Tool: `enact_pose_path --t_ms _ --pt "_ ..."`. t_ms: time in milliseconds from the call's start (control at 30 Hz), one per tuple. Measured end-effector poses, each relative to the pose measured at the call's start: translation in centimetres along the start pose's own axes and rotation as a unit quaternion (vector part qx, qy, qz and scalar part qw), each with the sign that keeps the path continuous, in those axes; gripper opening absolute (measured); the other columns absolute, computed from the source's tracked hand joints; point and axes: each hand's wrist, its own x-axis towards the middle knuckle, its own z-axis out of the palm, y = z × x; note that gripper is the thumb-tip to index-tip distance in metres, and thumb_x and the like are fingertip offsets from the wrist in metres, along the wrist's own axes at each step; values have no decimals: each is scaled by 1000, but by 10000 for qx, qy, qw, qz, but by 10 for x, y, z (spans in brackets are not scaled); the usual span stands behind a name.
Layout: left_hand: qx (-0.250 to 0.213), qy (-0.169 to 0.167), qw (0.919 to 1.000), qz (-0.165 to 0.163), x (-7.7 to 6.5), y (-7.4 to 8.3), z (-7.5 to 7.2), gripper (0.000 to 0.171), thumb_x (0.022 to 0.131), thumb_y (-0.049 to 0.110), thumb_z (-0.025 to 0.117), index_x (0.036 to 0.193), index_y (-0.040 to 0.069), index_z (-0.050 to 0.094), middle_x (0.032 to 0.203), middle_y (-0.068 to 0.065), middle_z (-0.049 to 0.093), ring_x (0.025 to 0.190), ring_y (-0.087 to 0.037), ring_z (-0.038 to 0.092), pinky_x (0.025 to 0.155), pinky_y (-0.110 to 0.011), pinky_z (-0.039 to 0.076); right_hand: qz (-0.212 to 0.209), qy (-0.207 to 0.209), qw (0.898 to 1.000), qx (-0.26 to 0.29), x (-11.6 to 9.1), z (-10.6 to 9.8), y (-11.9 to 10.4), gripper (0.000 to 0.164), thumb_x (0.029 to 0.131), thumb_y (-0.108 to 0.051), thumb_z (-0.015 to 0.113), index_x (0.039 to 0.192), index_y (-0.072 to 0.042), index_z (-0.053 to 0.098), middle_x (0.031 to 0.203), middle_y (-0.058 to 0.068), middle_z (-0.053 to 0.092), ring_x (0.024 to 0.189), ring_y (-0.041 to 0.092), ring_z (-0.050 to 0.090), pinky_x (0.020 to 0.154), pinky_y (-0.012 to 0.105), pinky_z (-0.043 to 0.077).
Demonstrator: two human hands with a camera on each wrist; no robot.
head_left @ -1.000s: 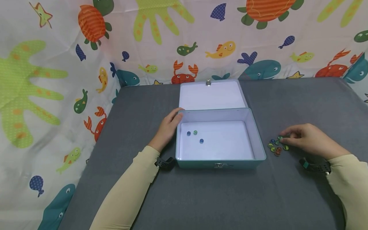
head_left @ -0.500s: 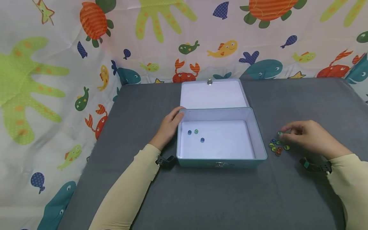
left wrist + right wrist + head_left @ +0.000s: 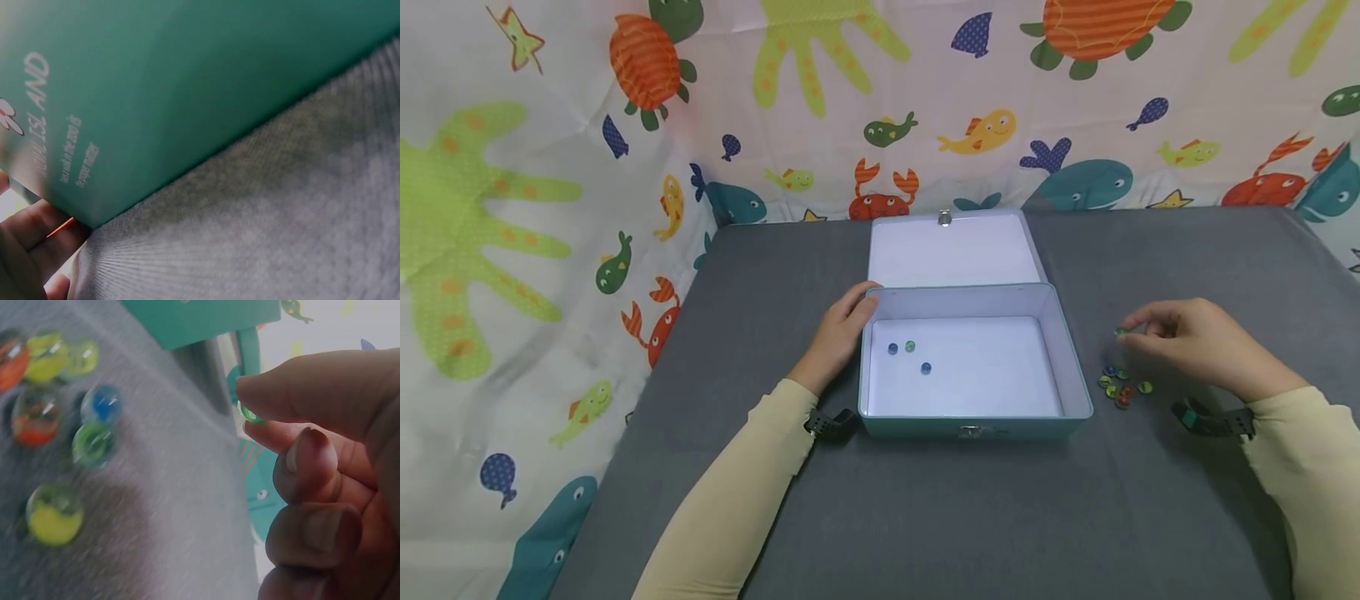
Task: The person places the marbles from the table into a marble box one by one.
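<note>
My right hand point(image 3: 1206, 346) pinches a green glass marble point(image 3: 249, 412) between thumb and forefinger, raised above the table right of the box. Below it lies a loose group of marbles point(image 3: 1123, 402), yellow, orange, blue and green; in the right wrist view a yellow marble point(image 3: 55, 515) sits apart from the others. My left hand point(image 3: 835, 337) grips the back left corner of a green tin box point(image 3: 977, 429), thumb at the rim. The box is white inside, and its lid point(image 3: 955, 250) lies back. On its floor are two blue marbles and a green marble point(image 3: 910, 346).
A grey cloth point(image 3: 962, 525) covers the table. Behind and to the left hangs a curtain point(image 3: 820, 75) printed with sea animals. The box's side walls stand between the right-hand marbles and its inside. Each wrist wears a black strap point(image 3: 1217, 421).
My right hand has lifted the green marble away from the group, moving up and slightly left towards the box. My left hand has stayed on the box corner.
</note>
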Motion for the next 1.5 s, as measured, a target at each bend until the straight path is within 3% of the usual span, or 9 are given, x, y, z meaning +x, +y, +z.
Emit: enact_pose_path --t_ms 300,800,1500 --pt "-81 9 9999 59 -1 -1 -2 47 109 50 47 146 23 58 142 -4 64 128 -23 58 114 -52 42 -344 220 9992 8 13 -4 -25 24 100 -25 74 113 -4 77 75 5 64 63 14 50 54 29 40" --pt "-82 -17 9999 64 1 -2 0 47 110 47 48 148 22 57 143 -7 62 129 -26 57 113 -55 42 -313 383 9987 76 24 -19 -55 25 99 -28 75 115 -9 79 77 4 64 70 19 52 58 29 42" --pt "-92 -17 10000 -10 0 1 -1 46 110 45 48 148 21 57 145 -7 62 131 -25 56 116 -53 40 -653 248 9968 378 52 -4 -97 25 98 -28 77 113 -7 79 77 6 65 67 19 51 57 29 39"
